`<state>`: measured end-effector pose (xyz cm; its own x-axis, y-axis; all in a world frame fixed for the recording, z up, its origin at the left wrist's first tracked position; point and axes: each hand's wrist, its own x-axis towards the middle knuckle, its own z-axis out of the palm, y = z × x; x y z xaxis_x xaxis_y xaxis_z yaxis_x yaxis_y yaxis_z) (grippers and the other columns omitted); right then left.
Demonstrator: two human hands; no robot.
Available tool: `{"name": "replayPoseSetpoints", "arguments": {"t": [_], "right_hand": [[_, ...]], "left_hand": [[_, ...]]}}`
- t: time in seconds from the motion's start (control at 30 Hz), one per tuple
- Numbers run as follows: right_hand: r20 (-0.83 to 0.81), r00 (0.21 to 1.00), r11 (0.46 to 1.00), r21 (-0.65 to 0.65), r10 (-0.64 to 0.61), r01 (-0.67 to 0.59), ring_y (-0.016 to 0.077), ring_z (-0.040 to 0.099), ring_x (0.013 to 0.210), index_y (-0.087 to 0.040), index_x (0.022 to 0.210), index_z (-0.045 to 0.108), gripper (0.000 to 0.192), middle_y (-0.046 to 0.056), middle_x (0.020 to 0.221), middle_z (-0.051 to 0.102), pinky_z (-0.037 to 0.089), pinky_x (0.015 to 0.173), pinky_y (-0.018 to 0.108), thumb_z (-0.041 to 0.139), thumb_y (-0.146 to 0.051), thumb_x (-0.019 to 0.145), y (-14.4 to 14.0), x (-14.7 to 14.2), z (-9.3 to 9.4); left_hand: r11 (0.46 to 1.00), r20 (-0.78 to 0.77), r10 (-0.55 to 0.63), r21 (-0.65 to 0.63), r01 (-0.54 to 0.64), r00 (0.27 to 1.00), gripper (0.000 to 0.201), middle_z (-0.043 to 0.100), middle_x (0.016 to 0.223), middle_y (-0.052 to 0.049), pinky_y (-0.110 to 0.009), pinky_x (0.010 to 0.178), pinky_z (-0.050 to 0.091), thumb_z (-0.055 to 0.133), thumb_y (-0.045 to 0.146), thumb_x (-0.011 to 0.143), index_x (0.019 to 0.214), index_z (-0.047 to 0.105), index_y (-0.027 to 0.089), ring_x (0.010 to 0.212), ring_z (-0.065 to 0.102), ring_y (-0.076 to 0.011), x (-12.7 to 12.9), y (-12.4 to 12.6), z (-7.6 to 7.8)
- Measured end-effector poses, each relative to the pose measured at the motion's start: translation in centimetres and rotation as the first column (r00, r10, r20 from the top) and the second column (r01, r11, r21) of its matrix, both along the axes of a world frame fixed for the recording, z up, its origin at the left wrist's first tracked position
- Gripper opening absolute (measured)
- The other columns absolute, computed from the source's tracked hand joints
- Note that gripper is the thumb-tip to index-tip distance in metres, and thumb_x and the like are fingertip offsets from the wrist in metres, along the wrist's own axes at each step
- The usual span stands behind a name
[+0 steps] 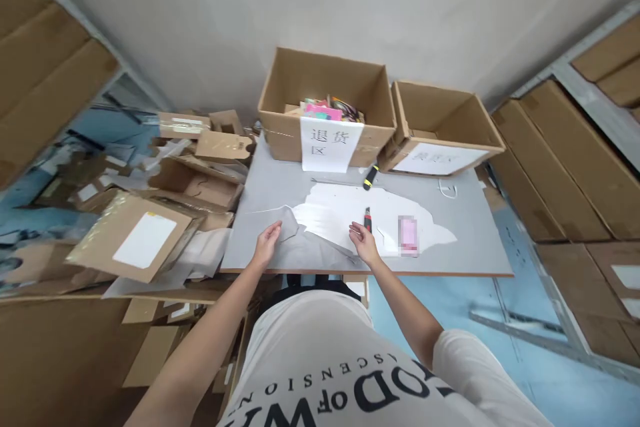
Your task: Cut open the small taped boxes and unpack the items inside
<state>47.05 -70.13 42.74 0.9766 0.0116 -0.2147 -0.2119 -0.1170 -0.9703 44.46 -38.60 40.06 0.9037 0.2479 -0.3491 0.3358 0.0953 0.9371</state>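
A grey plastic mailer bag (305, 247) lies flat on the near part of the grey table (470, 227). My left hand (266, 243) rests on the bag's left edge with fingers apart. My right hand (364, 243) touches its right side, fingers spread, holding nothing. Just beyond my right hand lies a small red and black box cutter (368, 219). A white torn sheet (350, 210) lies under the bag, with a pink item (409, 235) on it to the right.
Two open cardboard boxes stand at the table's back: one with colourful items and a paper label (327, 143), and another (440, 127) to its right. A yellow and black cutter (371, 177) lies before them. Flattened cartons (150, 213) pile up at left. Shelves of boxes flank both sides.
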Motion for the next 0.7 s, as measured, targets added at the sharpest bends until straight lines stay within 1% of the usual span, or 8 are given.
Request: {"name": "replayPoseSetpoints", "arguments": {"t": [0.07,0.1,0.17,0.23,0.33,0.4,0.53,0.7], "right_hand": [[0.024,0.997,0.979,-0.187,-0.078,0.081,0.0249,0.057,0.115,-0.017,0.117,0.060,0.047,0.013,0.120,0.063,0.041,0.102,0.045,0.061,-0.039,0.076,-4.1,-1.4,-1.6],[0.042,0.993,0.948,-0.297,-0.108,0.116,0.0253,0.055,0.117,-0.016,0.118,0.059,0.046,0.013,0.122,0.062,0.039,0.104,0.046,0.058,-0.037,0.077,-6.2,-2.0,-2.2],[0.073,0.985,0.847,-0.504,-0.154,0.169,0.0261,0.051,0.121,-0.013,0.120,0.058,0.046,0.015,0.126,0.059,0.035,0.107,0.046,0.053,-0.033,0.079,-10.1,-3.0,-3.3],[0.066,0.980,0.731,-0.656,-0.189,0.185,0.0268,0.045,0.127,-0.009,0.123,0.055,0.048,0.018,0.132,0.053,0.031,0.110,0.044,0.048,-0.029,0.080,-13.4,-3.7,-4.2],[-0.006,0.970,0.581,-0.801,-0.244,0.141,0.0292,0.032,0.136,-0.006,0.128,0.051,0.053,0.020,0.143,0.040,0.025,0.112,0.044,0.047,-0.030,0.080,-17.1,-4.1,-5.4],[-0.063,0.956,0.517,-0.850,-0.288,0.100,0.0322,0.024,0.139,-0.006,0.132,0.047,0.059,0.022,0.147,0.033,0.022,0.112,0.046,0.049,-0.033,0.080,-18.7,-3.9,-6.1],[-0.102,0.950,0.475,-0.878,-0.295,0.053,0.0349,0.013,0.142,-0.006,0.137,0.041,0.066,0.022,0.152,0.021,0.020,0.110,0.050,0.049,-0.041,0.081,-20.1,-2.5,-7.0],[-0.143,0.948,0.444,-0.896,-0.285,-0.001,0.0350,0.008,0.143,-0.007,0.135,0.042,0.066,0.023,0.153,0.017,0.016,0.109,0.053,0.045,-0.047,0.083,-20.0,-0.9,-7.5]], "left_hand": [[0.996,-0.089,-0.051,0.062,0.056,0.995,0.057,0.058,0.129,-0.016,-0.045,0.108,0.035,0.066,0.053,0.073,0.113,0.063,0.013,0.124,0.050,-0.0305,-0.2,-2.2,-1.6],[0.992,-0.130,-0.078,0.090,0.090,0.988,0.052,0.060,0.127,-0.016,-0.044,0.107,0.037,0.068,0.048,0.072,0.110,0.064,0.012,0.122,0.052,-0.0302,-0.3,-3.1,-2.3],[0.981,-0.189,-0.126,0.125,0.151,0.974,0.047,0.062,0.123,-0.018,-0.043,0.106,0.039,0.072,0.042,0.070,0.105,0.065,0.011,0.119,0.056,-0.0299,-0.5,-4.5,-3.4],[0.972,-0.218,-0.162,0.134,0.193,0.962,0.045,0.063,0.120,-0.018,-0.043,0.105,0.040,0.074,0.040,0.068,0.100,0.066,0.011,0.116,0.057,-0.0303,-0.8,-5.5,-4.3],[0.958,-0.245,-0.193,0.163,0.237,0.950,0.045,0.065,0.118,-0.017,-0.044,0.103,0.042,0.074,0.043,0.065,0.097,0.066,0.012,0.116,0.057,-0.0302,-1.3,-6.5,-5.3],[0.944,-0.261,-0.209,0.197,0.263,0.942,0.047,0.064,0.119,-0.017,-0.043,0.103,0.041,0.073,0.045,0.065,0.099,0.065,0.013,0.116,0.057,-0.0295,-1.8,-6.9,-5.9],[0.923,-0.280,-0.227,0.242,0.298,0.933,0.047,0.063,0.121,-0.016,-0.041,0.104,0.040,0.070,0.046,0.067,0.102,0.065,0.016,0.116,0.057,-0.0291,-3.1,-7.5,-6.2],[0.912,-0.289,-0.209,0.286,0.293,0.934,0.044,0.066,0.117,-0.012,-0.041,0.103,0.041,0.069,0.048,0.066,0.100,0.066,0.020,0.113,0.059,-0.0289,-4.5,-7.7,-5.9]]}}
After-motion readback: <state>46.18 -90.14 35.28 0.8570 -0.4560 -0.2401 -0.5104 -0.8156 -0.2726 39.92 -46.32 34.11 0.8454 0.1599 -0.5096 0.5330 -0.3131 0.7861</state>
